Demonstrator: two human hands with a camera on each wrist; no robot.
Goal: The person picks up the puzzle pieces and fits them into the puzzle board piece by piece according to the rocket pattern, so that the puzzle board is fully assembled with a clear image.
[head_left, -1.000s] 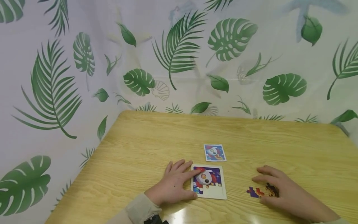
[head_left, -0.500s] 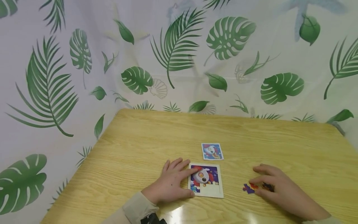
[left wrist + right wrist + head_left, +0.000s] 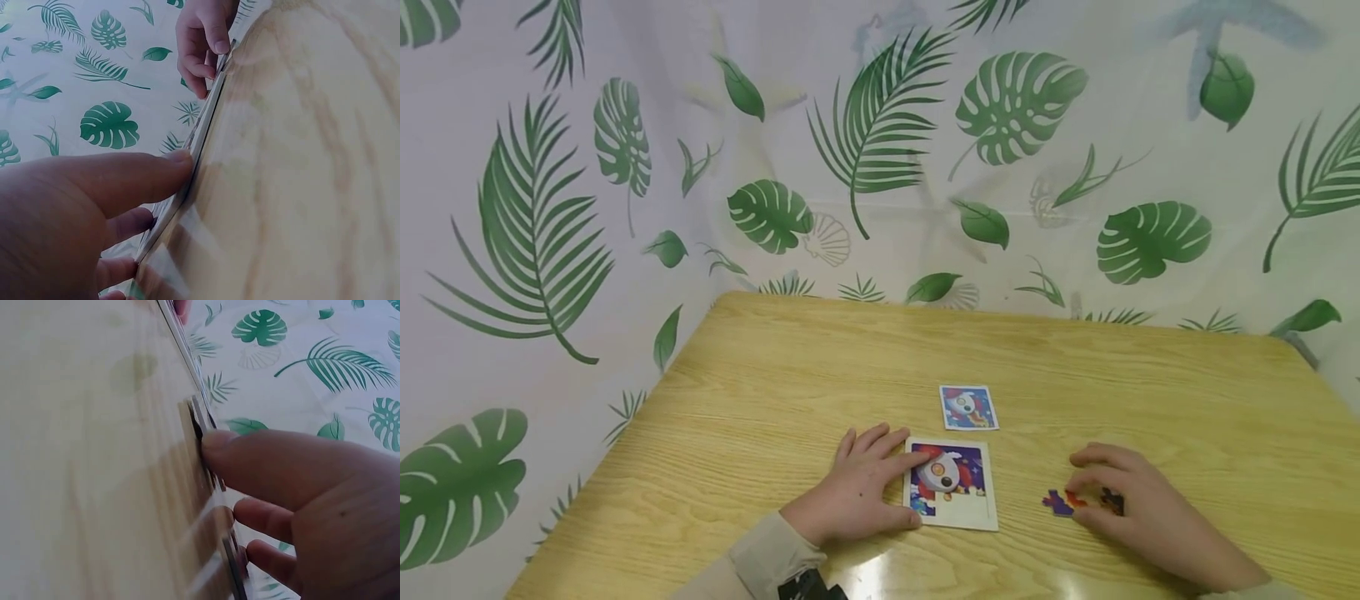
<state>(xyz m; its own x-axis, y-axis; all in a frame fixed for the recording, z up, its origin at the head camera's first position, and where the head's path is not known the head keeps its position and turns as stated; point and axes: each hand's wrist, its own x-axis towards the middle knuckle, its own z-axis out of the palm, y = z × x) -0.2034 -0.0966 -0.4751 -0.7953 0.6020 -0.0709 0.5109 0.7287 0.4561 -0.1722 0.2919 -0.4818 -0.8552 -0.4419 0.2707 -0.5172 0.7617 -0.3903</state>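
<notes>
In the head view, my left hand [image 3: 867, 492] lies at the left side of a jigsaw tray [image 3: 992, 500]. Its fingers are spread, with the index finger on the picture and the thumb at the tray's lower left edge. Part of a rocket picture fills the tray; its lower right is bare. To the right, my right hand [image 3: 1135, 508] pinches a purple and red puzzle piece [image 3: 1058, 502] between thumb and index finger, low over the table. A dark puzzle piece [image 3: 1112, 502] lies partly hidden under that hand. The right wrist view shows the thumb [image 3: 250, 456] against the piece's edge.
A small reference card [image 3: 968, 408] with the same rocket picture lies just behind the tray. The wooden table [image 3: 820, 358] meets a leaf-patterned curtain [image 3: 880, 167] at the back and left.
My right hand has moved slightly left, closing on the purple and red piece and shifting it toward the tray. My left hand stays on the tray.
</notes>
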